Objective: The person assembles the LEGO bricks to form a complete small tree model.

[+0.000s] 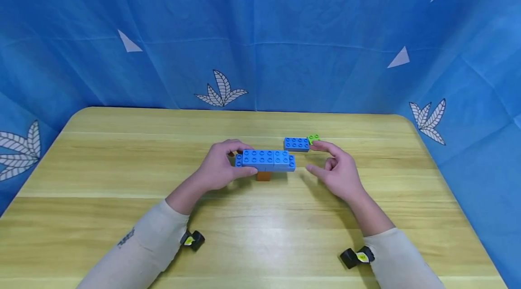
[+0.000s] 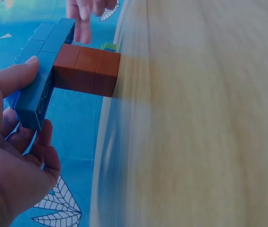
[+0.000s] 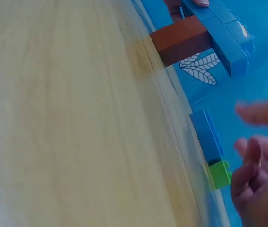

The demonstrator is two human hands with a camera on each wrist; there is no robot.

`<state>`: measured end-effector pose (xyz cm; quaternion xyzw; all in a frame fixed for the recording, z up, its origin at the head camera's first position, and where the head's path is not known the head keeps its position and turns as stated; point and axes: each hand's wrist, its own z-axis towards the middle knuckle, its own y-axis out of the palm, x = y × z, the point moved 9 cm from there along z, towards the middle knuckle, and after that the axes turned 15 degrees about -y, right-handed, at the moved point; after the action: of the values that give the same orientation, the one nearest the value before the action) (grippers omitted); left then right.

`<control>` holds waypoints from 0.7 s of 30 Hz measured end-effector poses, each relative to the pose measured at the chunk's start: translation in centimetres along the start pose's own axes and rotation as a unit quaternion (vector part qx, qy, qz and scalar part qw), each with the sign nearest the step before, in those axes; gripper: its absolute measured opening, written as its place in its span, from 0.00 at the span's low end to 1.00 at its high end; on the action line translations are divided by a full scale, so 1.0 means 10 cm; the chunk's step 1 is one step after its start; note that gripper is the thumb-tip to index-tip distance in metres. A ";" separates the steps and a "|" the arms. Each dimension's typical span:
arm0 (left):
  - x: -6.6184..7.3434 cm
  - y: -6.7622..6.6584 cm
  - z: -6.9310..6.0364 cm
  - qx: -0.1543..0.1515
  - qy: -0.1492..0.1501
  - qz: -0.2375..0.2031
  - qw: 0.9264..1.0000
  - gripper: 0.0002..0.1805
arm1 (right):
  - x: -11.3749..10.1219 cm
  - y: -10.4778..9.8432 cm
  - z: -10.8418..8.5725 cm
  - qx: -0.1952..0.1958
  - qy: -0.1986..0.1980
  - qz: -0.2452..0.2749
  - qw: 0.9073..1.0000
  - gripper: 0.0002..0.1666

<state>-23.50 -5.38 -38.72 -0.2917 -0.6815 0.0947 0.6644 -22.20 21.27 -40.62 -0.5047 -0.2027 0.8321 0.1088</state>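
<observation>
The fingers of the left hand are wrapped round the left end of a long blue beam of studded plastic bricks, thumb on the near face and fingertips behind. The fingers of the right hand stand apart, thumb and index finger spread with nothing between them, the rest bent inward.

The beam lies over the middle of the bench, 2 layers high, atop an orange-brown pillar of stacked plastic bricks. Beyond it, to the right, we find a loose blue rectangular plastic brick with 8 studs and, by its right end, a small bright green plastic brick.

We judge the assembly light, stiff and smooth, but top-heavy and weakest where the beam meets its narrow pillar; we would hold the beam by its long sides, close to the pillar.

The head view gives us the studs on top, yet little of the pillar. The left wrist view reveals 3 bricks in the pillar and the beam's hollow underside.
</observation>
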 end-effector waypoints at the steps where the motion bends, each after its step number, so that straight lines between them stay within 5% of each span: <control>1: 0.00 0.00 0.00 0.000 0.001 0.001 1.000 0.23 | 0.03 -0.01 -0.01 -0.001 0.009 -0.014 1.000 0.31; 7: -0.01 0.00 0.00 0.000 0.000 0.001 1.000 0.23 | 0.20 0.00 0.01 -0.007 0.057 -0.076 0.995 0.25; 21: -0.02 0.01 0.01 -0.004 -0.005 -0.006 1.000 0.23 | 0.31 0.12 0.26 -0.011 0.081 -0.150 0.985 0.37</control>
<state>-23.61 -5.38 -38.90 -0.2897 -0.6870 0.0899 0.6603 -25.90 20.80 -42.60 -0.5355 -0.2758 0.7605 0.2426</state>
